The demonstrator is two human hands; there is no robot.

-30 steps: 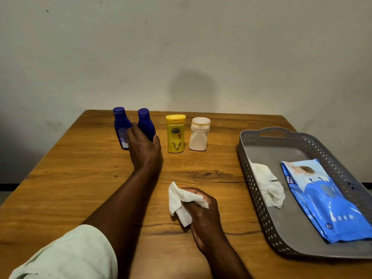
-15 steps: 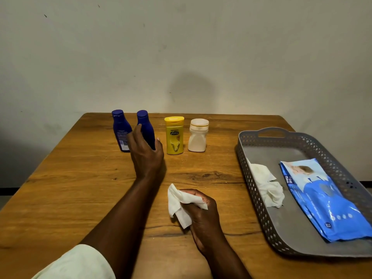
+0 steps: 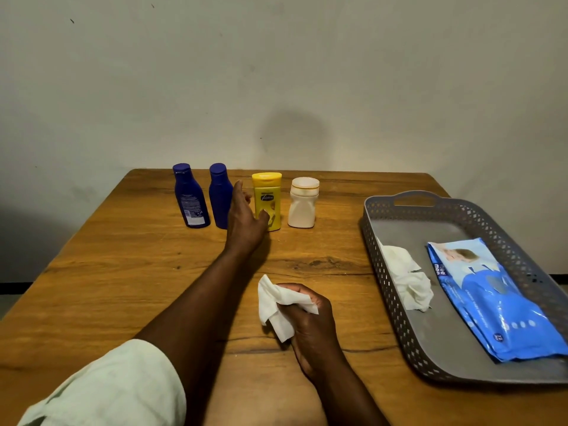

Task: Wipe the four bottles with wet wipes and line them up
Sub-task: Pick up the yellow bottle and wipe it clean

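Four bottles stand in a row at the table's far side: a blue bottle, a second blue bottle, a yellow bottle and a white bottle. My left hand is stretched out between the second blue bottle and the yellow one, its fingers fairly straight and its thumb against the yellow bottle's front. It hides part of the second blue bottle's right side. Nearer to me, my right hand rests on the table and grips a crumpled white wet wipe.
A grey perforated tray lies at the right, holding a used crumpled wipe and a blue wet-wipe pack. The wooden table ends at the wall behind the bottles.
My left hand has let go of the second blue bottle and shifted right to the yellow bottle. The right hand has stayed put with the wipe.
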